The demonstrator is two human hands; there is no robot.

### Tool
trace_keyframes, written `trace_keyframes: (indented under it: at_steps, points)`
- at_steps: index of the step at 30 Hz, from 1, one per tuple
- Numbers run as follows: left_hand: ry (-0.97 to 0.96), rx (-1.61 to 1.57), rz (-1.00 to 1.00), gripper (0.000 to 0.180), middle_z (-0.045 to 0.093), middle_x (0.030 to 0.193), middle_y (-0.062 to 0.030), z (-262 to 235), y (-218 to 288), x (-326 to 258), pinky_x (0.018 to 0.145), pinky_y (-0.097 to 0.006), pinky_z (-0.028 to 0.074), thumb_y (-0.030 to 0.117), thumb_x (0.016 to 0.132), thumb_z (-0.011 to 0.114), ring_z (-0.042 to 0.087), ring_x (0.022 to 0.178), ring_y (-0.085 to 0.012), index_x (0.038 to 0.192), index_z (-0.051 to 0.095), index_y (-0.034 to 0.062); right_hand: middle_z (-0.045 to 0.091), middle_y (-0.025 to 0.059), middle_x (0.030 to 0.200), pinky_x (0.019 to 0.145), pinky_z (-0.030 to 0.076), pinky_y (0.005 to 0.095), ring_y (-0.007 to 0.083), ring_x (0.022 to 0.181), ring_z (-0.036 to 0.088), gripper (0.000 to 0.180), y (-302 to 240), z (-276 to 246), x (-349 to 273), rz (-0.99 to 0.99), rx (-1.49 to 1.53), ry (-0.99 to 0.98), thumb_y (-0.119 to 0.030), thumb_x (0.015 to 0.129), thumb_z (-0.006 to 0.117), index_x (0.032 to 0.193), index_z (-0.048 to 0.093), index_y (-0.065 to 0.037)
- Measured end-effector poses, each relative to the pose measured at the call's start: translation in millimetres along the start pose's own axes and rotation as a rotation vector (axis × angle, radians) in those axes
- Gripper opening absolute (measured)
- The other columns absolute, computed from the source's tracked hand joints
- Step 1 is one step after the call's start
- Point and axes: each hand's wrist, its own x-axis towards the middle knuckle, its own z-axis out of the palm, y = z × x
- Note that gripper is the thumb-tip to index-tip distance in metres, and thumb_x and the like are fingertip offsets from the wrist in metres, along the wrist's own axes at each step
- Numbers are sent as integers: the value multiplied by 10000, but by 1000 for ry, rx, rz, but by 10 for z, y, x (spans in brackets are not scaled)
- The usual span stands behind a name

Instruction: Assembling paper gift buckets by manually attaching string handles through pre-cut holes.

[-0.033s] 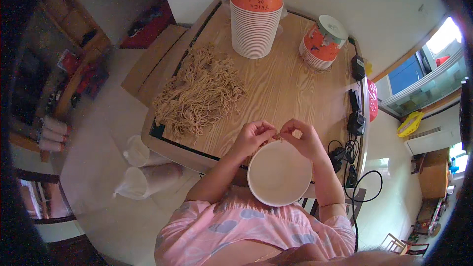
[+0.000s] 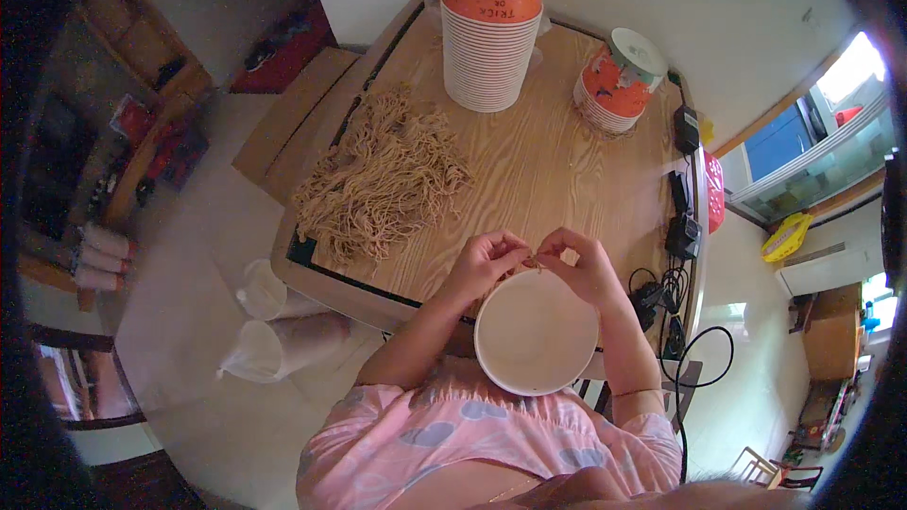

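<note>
a white paper bowl [image 2: 536,332] sits just below both hands, at the near edge of the wooden table [image 2: 548,170]. the left hand [image 2: 484,263] and right hand [image 2: 588,263] meet above its rim, fingertips pinched together on a thin tan string [image 2: 529,267]. a heap of the same strings [image 2: 383,179] lies beyond the left hand, a tall stack of bowls [image 2: 489,33] farther off.

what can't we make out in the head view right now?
- What the left hand and right hand pinch between them: too small, fingertips cover it.
- Whether the cup holds anything inside: too pale and blurred to tell.
- Top of the tall cup stack: cut off by the upper edge.
- Single strands in the string pile: too fine to separate.
- Table near edge: hidden by forearms and cup.
</note>
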Motion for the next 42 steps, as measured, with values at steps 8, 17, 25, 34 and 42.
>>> trace_keyframes:
  at_steps: [8,17,25,34,42]
  points:
    - [-27,-25,22,108,646,809,-42,8,-21,-12,639,-206,478,84,848,594,606,727,-84,926,608,10,629,49,780,674,455,283,136,732,579,106,-116,9,-22,9,-77,8,-102,788,648,845,602,-25]
    - [37,-50,-32,95,632,798,-27,28,23,-100,631,-207,466,89,847,596,581,704,-68,905,611,15,619,71,809,723,473,306,187,772,597,188,-118,77,-102,127,-103,-66,-169,785,678,889,586,-42]
    - [9,-62,-16,108,632,829,-31,-9,-72,-93,665,-227,467,125,839,613,588,732,-93,915,608,49,599,53,796,700,467,279,136,755,578,142,-57,81,-116,49,-33,-10,-94,792,652,883,569,-23]
    - [58,-76,-2,84,630,810,-22,-49,-89,-104,638,-205,459,76,849,591,576,720,-59,908,590,17,565,13,790,700,446,238,95,742,537,117,-173,65,-104,129,-11,-4,-7,771,617,873,560,-15]
    - [50,-87,2,68,621,810,-7,-82,-159,-112,630,-216,462,104,839,611,573,704,-77,896,600,68,578,21,758,673,448,252,101,730,552,120,-194,52,-96,118,-69,-22,-42,775,622,879,567,-18]
